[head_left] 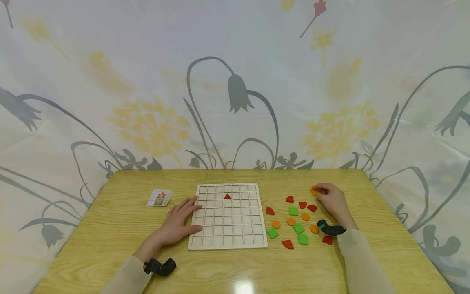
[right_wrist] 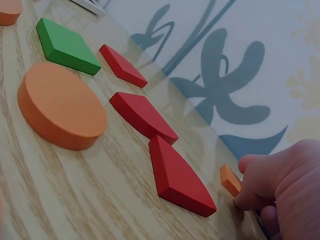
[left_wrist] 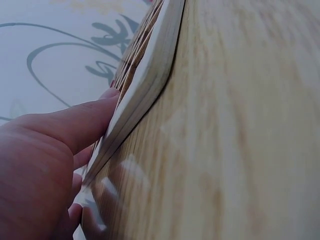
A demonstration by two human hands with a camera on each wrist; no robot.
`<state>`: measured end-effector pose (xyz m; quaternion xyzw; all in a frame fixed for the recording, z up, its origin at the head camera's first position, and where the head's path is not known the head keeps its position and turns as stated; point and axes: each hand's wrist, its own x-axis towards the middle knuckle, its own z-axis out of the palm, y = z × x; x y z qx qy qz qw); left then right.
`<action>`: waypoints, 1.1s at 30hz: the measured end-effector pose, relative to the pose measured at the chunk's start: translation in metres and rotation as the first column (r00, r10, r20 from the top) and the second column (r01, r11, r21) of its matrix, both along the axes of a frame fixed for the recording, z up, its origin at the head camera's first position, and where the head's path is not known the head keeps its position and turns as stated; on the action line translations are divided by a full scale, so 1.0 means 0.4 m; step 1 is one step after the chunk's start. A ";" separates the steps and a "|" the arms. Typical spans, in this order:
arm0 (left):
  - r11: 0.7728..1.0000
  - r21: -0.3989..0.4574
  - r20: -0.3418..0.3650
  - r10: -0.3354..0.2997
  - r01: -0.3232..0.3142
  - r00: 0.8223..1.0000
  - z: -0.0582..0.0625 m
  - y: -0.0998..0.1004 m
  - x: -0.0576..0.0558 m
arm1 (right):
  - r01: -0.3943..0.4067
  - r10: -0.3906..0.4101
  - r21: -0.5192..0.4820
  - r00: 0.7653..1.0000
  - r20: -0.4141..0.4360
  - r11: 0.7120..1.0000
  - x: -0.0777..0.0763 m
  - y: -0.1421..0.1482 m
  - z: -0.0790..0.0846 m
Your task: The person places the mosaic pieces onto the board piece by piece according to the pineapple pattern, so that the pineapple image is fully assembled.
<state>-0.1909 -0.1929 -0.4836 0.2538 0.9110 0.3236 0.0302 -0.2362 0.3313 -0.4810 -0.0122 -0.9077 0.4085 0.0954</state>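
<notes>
Right hand [head_left: 332, 200]: thumb and index finger pinch an orange piece [head_left: 314, 191] towards the far right corner of the worktop [head_left: 220, 269]. The piece sits at the fingertips; its outer end projects past them, on the side towards the board. The rest is covered by the fingers, so its full outline cannot be read. Cannot tell whether its underside touches the worktop. Remaining fingers partly hidden, folded behind the index finger.

Right wrist view: closest loose piece to the pinch is a red quarter-circle [right_wrist: 181, 177], apart from the fingertips. A second red quarter-circle [right_wrist: 143, 117] is just beside it; contact between the two cannot be judged.

Left hand [head_left: 178, 224]: fingers spread, tips over the left edge of the white grid board [head_left: 227, 247]; thumb on that same edge, nearer the board's near left corner. It pinches nothing.

Board: red triangle [head_left: 227, 196] in the middle column, second row from the far edge. Printed card [head_left: 159, 198] left of the board, towards the worktop's far left corner.

Right of the board: red quarter-circles, orange discs [head_left: 291, 221] and green squares [head_left: 303, 239], scattered flat.
</notes>
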 end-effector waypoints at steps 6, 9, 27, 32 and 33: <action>1.000 -0.005 -0.008 -0.006 0.006 1.000 0.004 0.001 0.001 | -0.009 0.009 0.016 1.000 -0.012 1.000 0.001 0.000 -0.003; 1.000 -0.004 -0.009 -0.009 0.009 1.000 0.007 0.001 0.001 | -0.013 0.014 0.036 0.999 -0.036 0.999 0.001 0.001 -0.007; 1.000 0.005 -0.002 -0.006 0.006 1.000 0.003 0.002 0.003 | -0.079 0.079 -0.054 0.997 -0.002 0.995 -0.007 -0.030 0.009; 1.000 -0.006 -0.005 -0.001 0.001 1.000 0.004 0.002 0.003 | -0.178 0.177 -0.048 0.984 -0.017 0.983 -0.010 -0.105 0.012; 1.000 -0.006 -0.005 -0.001 0.001 1.000 0.004 0.002 0.003 | -0.194 0.193 -0.047 0.981 -0.023 0.980 -0.012 -0.125 0.013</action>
